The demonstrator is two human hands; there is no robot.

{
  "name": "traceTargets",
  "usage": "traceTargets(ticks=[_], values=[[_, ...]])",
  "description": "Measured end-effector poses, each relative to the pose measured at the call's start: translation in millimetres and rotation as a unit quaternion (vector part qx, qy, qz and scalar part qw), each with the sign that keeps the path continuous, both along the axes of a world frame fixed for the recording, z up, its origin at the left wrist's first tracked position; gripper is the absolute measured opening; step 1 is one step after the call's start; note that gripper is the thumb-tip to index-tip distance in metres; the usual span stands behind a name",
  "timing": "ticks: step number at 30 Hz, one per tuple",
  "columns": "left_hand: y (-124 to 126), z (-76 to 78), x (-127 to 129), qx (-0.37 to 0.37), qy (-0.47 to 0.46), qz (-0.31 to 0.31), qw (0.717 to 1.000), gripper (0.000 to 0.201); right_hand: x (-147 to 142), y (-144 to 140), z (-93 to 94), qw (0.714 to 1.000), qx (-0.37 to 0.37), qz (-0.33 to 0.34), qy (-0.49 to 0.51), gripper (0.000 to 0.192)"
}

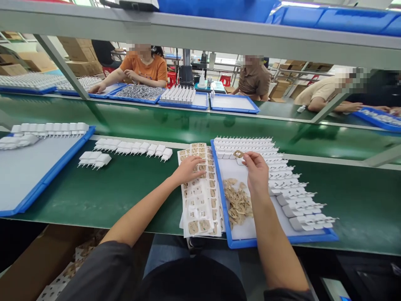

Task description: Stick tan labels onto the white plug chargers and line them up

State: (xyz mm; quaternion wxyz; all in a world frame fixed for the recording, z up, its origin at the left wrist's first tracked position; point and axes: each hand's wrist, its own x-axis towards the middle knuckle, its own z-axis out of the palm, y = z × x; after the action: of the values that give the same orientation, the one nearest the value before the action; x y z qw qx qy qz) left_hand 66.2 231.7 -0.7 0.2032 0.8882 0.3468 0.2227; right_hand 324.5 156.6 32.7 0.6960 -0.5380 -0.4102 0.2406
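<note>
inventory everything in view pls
Long worktop: one, green, front
Shallow plastic trays: two near, several beyond, blue-rimmed
Pronged plastic plugs: many, white, trays and worktop
Flat sticker sheets: several, white and tan, beside right tray
Loose flat cutouts: one pile, tan, right tray
Looped pieces: many, grey, tray opposite
Metal shelf: one, grey, overhead
Plastic bins: two, blue, shelf
Cardboard cartons: several, brown, background, lower left
People: several, orange, brown, beige clothes, opposite
Thin holed cutout: one, tan, in right hand
Left hand: one, bare, on sheets
Right hand: one, bare, above tray
</note>
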Motion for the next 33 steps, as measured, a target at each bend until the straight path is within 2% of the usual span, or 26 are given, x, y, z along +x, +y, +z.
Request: traceTargets(ticks=[3, 6, 9, 11, 13, 15, 17, 18, 19, 20, 22, 23, 25, 26, 28, 33], values=[[17, 10.0, 44, 0.086, 0.023, 0.078, 0.993, 0.052, 2, 0, -0.2, 1.0, 0.003, -0.012, 0.001, 0.028], [30, 13.4, 91, 0.147, 0.047, 0.129, 0.98, 0.058, 0, 1, -3.4, 1.0, -0.001, -0.009, 0.003, 0.027], [32, 9.2, 120, 0.152, 0.036, 0.146, 0.977, 0.05, -3, 2, -6.5, 1.0, -0.006, -0.005, 0.002, 0.027], [30, 5.0, 127, 0.12, -0.029, 0.135, 0.983, 0.038, -3, 3, -6.9, 1.0, -0.006, 0.0, 0.0, 0.028], [27, 2.7, 123, 0.069, -0.103, 0.114, 0.986, 0.029, -4, 2, -5.5, 1.0, -0.006, 0.01, 0.0, 0.027], [23, 3.4, 111, 0.03, -0.139, 0.099, 0.985, 0.025, -6, -1, -2.2, 1.0, -0.007, 0.024, 0.004, 0.026], [17, 6.8, 93, -0.011, -0.177, 0.103, 0.979, 0.028, -9, -5, 2.5, 0.998, -0.008, 0.06, 0.009, 0.025], [12, 9.1, 82, -0.055, -0.224, 0.103, 0.967, 0.033, -12, -8, 5.1, 0.995, -0.011, 0.094, 0.009, 0.025], [6, 11.7, 71, -0.116, -0.287, 0.098, 0.946, 0.038, -16, -11, 7.5, 0.99, -0.014, 0.139, 0.004, 0.024], [0, 14.2, 60, -0.186, -0.355, 0.087, 0.912, 0.043, -21, -14, 9.5, 0.982, -0.018, 0.189, -0.005, 0.024], [-14, 18.1, 40, -0.315, -0.462, 0.053, 0.827, 0.053, -30, -19, 11.8, 0.959, -0.025, 0.281, -0.029, 0.023], [-21, 18.9, 33, -0.358, -0.485, 0.035, 0.797, 0.056, -35, -21, 11.9, 0.949, -0.029, 0.311, -0.039, 0.023], [-32, 17.3, 23, -0.411, -0.496, 0.008, 0.765, 0.058, -43, -24, 10.3, 0.938, -0.033, 0.343, -0.049, 0.024], [-35, 14.8, 20, -0.423, -0.49, -0.003, 0.762, 0.057, -46, -25, 8.8, 0.935, -0.035, 0.348, -0.05, 0.025], [-38, 7.4, 17, -0.42, -0.47, -0.02, 0.776, 0.054, -49, -25, 5.6, 0.934, -0.041, 0.351, -0.048, 0.026], [-37, -9.5, 11, -0.348, -0.411, -0.045, 0.842, 0.049, -49, -22, -0.7, 0.925, -0.067, 0.372, -0.046, 0.025]])
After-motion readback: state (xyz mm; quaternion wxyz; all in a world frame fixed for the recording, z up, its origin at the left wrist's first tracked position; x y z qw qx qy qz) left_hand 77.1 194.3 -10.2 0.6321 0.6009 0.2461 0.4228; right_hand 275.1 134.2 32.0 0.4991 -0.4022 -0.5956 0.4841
